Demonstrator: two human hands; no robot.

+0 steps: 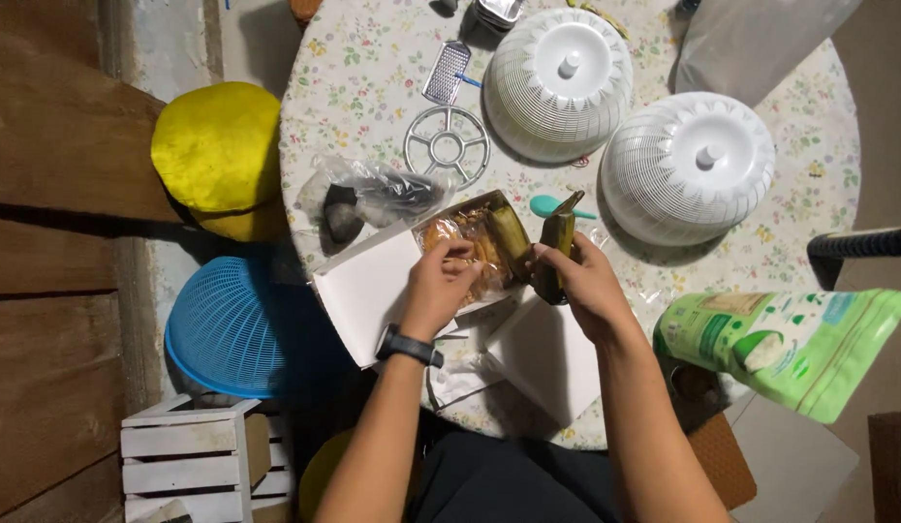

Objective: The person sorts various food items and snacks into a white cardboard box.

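An open white cardboard box [368, 291] lies on the round floral-cloth table [373, 68], holding fried food [478, 244] under clear wrap. My left hand [439, 283], with a black watch on the wrist, rests its fingers on the food in the box. My right hand [578, 276] grips a dark green leaf-wrapped parcel [557, 247], held upright beside the box. A second leaf parcel [509, 234] lies in the box at its far end.
Two white dome food covers [559, 82] [688, 165], a round wire trivet [447, 145], a small grater [447, 73], a teal spoon [547, 205] and a clear plastic bag of dark items [373, 199] sit on the table. A green bag [790, 344] is at right. A yellow stool [218, 155], blue basket [228, 329] and white crate [194, 460] stand at left.
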